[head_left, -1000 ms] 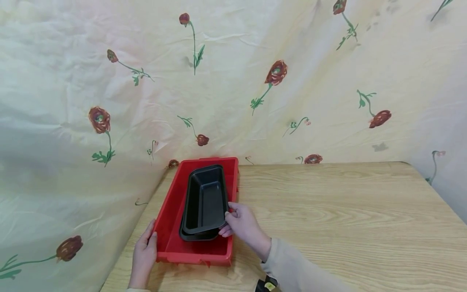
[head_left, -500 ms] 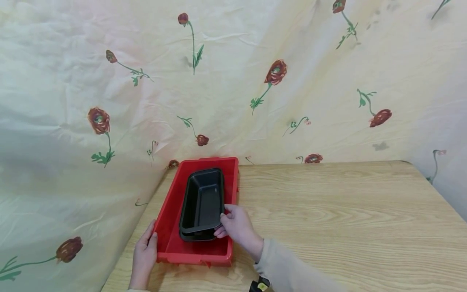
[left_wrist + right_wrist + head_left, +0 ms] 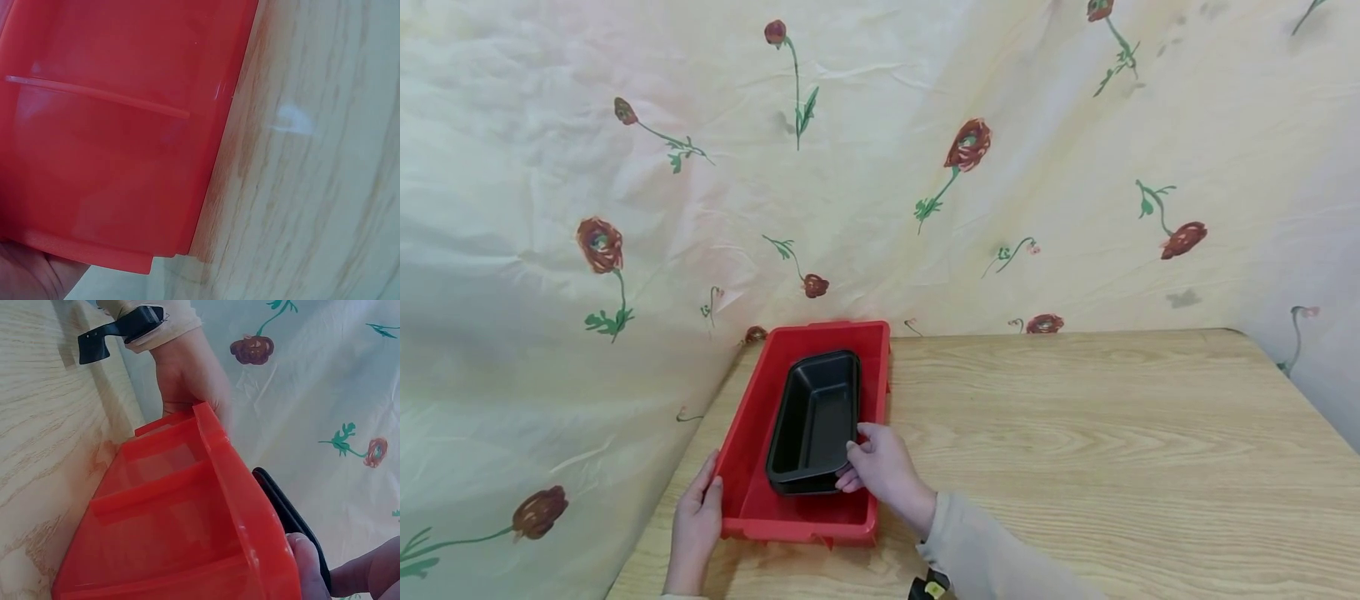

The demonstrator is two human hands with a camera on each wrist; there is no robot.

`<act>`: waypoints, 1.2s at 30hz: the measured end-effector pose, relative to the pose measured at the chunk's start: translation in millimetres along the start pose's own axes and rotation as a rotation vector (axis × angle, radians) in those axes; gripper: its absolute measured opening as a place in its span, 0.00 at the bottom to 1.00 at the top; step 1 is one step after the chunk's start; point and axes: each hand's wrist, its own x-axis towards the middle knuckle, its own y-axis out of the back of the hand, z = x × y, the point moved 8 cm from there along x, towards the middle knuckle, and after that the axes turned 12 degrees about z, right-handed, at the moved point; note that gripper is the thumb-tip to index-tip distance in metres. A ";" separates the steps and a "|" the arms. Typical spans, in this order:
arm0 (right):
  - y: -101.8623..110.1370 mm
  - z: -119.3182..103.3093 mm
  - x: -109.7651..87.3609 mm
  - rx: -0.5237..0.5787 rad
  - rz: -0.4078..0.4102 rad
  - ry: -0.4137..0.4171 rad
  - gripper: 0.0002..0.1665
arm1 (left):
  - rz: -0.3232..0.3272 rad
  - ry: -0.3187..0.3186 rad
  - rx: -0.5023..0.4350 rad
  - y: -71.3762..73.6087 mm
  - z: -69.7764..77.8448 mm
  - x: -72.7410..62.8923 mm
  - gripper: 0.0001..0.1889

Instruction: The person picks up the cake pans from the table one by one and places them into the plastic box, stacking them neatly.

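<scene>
Two black loaf pans lie nested in a shallow red plastic tray (image 3: pixel 760 507), slightly askew. The upper loaf pan (image 3: pixel 831 421) shows its inside, while of the lower loaf pan (image 3: pixel 805 487) only the near edge shows. With thumb and fingers my right hand (image 3: pixel 891 475) pinches the upper pan's rim at its near right corner. In the right wrist view the pan's rim (image 3: pixel 290 512) sticks up past the red tray wall, between thumb and finger. My left hand (image 3: pixel 695 521) grips the tray's left rim near the front corner; its fingers are partly hidden by the wall.
The tray stands at the left end of a wood-grain table (image 3: pixel 1075 450). A flower-printed cloth (image 3: pixel 880 167) hangs behind and along the left side. A black wrist camera mount (image 3: pixel 928 586) sits by my right sleeve.
My right hand has moved left and slightly down with the upper loaf pan, which now sits more squarely over the lower one. The left hand and tray have stayed in place.
</scene>
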 end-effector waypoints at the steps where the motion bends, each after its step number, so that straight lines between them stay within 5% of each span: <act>1: 0.1 -0.2 -0.6 -0.002 -0.004 -0.005 0.32 | 0.002 -0.001 -0.001 -0.2 -0.3 -0.1 0.27; 15: 11.6 -1.3 -16.8 -0.064 -0.068 -0.044 0.40 | -0.024 0.001 -0.008 -1.6 1.2 -2.2 0.27; 24: 28.8 -4.5 -26.8 -0.055 -0.109 -0.005 0.35 | -0.022 -0.033 0.003 -2.1 4.7 0.6 0.27; 36: 63.7 -5.6 -39.1 -0.016 -0.099 0.067 0.27 | -0.038 0.012 0.009 0.6 2.0 0.2 0.27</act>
